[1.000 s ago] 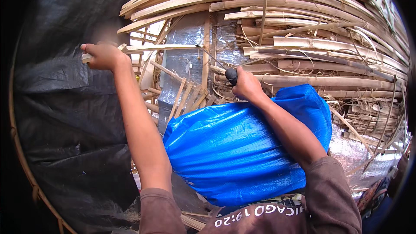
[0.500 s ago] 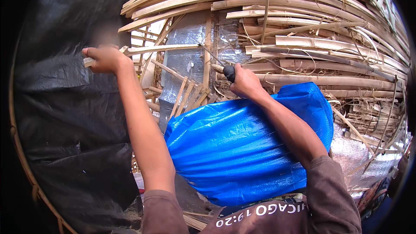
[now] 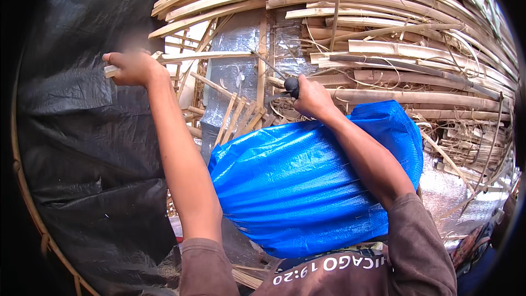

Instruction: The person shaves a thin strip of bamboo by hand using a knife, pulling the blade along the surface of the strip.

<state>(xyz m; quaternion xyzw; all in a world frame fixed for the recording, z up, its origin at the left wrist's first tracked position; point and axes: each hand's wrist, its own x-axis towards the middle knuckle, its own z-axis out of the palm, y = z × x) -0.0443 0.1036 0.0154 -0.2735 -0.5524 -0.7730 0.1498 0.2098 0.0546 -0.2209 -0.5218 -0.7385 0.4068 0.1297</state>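
Observation:
My left hand [image 3: 131, 69], partly blurred, is closed around a pale split bamboo strip [image 3: 211, 55] that reaches out to the right. The strip's short end sticks out on the other side of the hand. My right hand [image 3: 314, 98] grips the black handle of a knife [image 3: 291, 83], whose thin blade slants up and left. Its tip is close to the strip's far end; whether they touch I cannot tell. A blue plastic sheet [image 3: 307, 186] spreads below my hands, and my right forearm passes over it.
Stacked bamboo strips [image 3: 405, 79] fill the far and right side. Black plastic sheeting [image 3: 66, 148] hangs at the left. Short slats [image 3: 233, 119] stand beyond the blue sheet, beside a silvery foil surface [image 3: 227, 71]. A thin upright stick [image 3: 335, 13] crosses the stack.
My left hand and the bamboo strip have risen slightly in view. My right hand has shifted a little to the right with the knife; both grips are unchanged.

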